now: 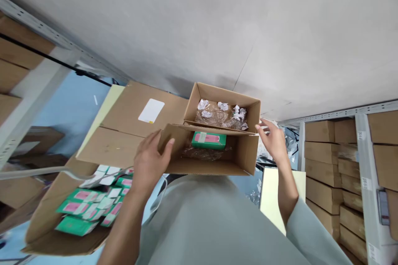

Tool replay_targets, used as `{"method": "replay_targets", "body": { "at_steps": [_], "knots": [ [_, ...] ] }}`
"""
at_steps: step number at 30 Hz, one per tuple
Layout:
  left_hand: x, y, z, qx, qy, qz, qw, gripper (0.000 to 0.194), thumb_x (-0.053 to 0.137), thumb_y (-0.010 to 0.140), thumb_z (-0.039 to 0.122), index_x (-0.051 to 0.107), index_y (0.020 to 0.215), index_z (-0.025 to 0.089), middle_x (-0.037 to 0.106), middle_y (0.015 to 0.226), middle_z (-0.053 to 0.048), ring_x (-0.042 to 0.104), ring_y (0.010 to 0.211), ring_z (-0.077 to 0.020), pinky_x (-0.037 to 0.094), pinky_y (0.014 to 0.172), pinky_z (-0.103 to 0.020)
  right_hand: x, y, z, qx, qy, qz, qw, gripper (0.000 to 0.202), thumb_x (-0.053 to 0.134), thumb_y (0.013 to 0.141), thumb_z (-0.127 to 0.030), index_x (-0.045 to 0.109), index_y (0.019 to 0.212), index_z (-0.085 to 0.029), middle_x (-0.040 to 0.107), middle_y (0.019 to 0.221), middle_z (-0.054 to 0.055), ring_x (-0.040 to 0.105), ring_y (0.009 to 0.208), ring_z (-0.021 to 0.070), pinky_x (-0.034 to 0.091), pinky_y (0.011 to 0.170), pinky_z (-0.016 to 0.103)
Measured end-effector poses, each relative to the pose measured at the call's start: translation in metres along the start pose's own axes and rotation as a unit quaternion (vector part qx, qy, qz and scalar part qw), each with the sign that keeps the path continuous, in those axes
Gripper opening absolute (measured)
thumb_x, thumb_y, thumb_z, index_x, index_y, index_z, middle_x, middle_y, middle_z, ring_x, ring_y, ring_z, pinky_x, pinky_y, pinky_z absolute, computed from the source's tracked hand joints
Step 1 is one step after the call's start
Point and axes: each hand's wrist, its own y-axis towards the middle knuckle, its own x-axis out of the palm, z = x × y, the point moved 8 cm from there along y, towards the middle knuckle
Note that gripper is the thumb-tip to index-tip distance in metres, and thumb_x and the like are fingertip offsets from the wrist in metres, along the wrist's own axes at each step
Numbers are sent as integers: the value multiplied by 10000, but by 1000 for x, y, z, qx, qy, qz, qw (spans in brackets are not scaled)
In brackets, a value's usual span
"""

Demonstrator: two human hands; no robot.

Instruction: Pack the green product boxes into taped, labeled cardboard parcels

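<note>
The front cardboard box (208,168) stands open before me, with one green box with a pink panel (209,140) and clear plastic wrap (203,154) inside. My left hand (151,159) grips its left wall, thumb over the inner side. Directly behind is another open cardboard box (228,90), holding clear plastic and several crumpled white paper pieces (238,112). My right hand (273,138) is at the right end of the two boxes, fingers apart, thumb and forefinger by the rear box's corner. Whether those fingertips touch the cardboard is unclear.
At lower left, a large carton (37,232) holds several green and pink boxes (82,201). A flattened cardboard flap with a white label (151,110) lies beside the boxes. Shelves with stacked cartons (321,172) stand right; a grey wall (199,25) rises behind. A white cable (40,170) crosses the left.
</note>
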Motion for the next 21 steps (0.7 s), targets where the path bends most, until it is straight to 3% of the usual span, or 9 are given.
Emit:
{"method": "replay_targets", "body": {
  "at_steps": [2, 5, 7, 9, 11, 14, 17, 21],
  "knots": [
    [2, -1, 1, -17, 3, 2, 1000, 538, 443, 1074, 525, 689, 1400, 176, 748, 1415, -187, 685, 1360, -380, 506, 1218, -523, 23, 44, -23, -73, -34, -65, 995, 454, 618, 1091, -495, 768, 1405, -202, 846, 1234, 117, 805, 930, 240, 606, 892, 344],
    [4, -12, -2, -39, 8, 14, 999, 489, 399, 1105, 452, 717, 1354, 176, 781, 1340, -179, 736, 1253, -366, 553, 1128, -494, 91, 101, -50, -171, -99, -214, 957, 361, 647, 1098, -380, 769, 1409, -244, 857, 1210, 71, 811, 979, 228, 581, 958, 323],
    [4, -19, -3, -46, 22, 27, 998, 478, 399, 1115, 427, 726, 1352, 172, 790, 1313, -184, 746, 1218, -361, 564, 1090, -486, 149, 126, -56, -213, -180, -324, 904, 345, 690, 1078, -337, 772, 1399, -240, 847, 1269, 81, 805, 1141, 255, 564, 1021, 314],
    [4, -25, -4, -51, 34, 42, 997, 478, 394, 1127, 404, 727, 1379, 172, 795, 1294, -190, 750, 1194, -357, 570, 1058, -484, 203, 141, -45, -213, -308, -405, 834, 376, 746, 1039, -335, 767, 1392, -207, 813, 1362, 132, 777, 1246, 303, 573, 1037, 330],
    [3, -28, -4, -51, 36, 53, 997, 481, 389, 1139, 388, 720, 1415, 176, 797, 1295, -190, 748, 1194, -352, 570, 1056, -484, 244, 148, -36, -210, -371, -435, 793, 412, 807, 988, -326, 770, 1357, -148, 784, 1399, 199, 758, 1283, 349, 578, 1062, 365],
    [3, -29, -4, -53, 33, 68, 996, 486, 393, 1151, 386, 717, 1439, 168, 799, 1316, -184, 747, 1207, -346, 570, 1070, -481, 288, 146, -27, -219, -415, -443, 764, 592, 852, 946, -304, 680, 1468, -84, 743, 1435, 266, 737, 1314, 388, 573, 1112, 430],
    [1, -29, -7, -63, 34, 83, 994, 485, 400, 1158, 381, 718, 1445, 153, 802, 1326, -180, 757, 1191, -334, 576, 1061, -467, 317, 138, -19, -238, -447, -432, 746, 728, 830, 979, -340, 554, 1588, -54, 639, 1544, 321, 701, 1359, 410, 578, 1124, 470],
    [0, -32, -10, -74, 35, 88, 993, 476, 414, 1156, 368, 711, 1472, 172, 813, 1283, -170, 760, 1168, -327, 577, 1049, -462, 337, 138, -12, -250, -474, -416, 735, 517, 745, 1072, -414, 632, 1496, -140, 670, 1488, 195, 724, 1265, 317, 627, 1067, 502]
  ]
}}
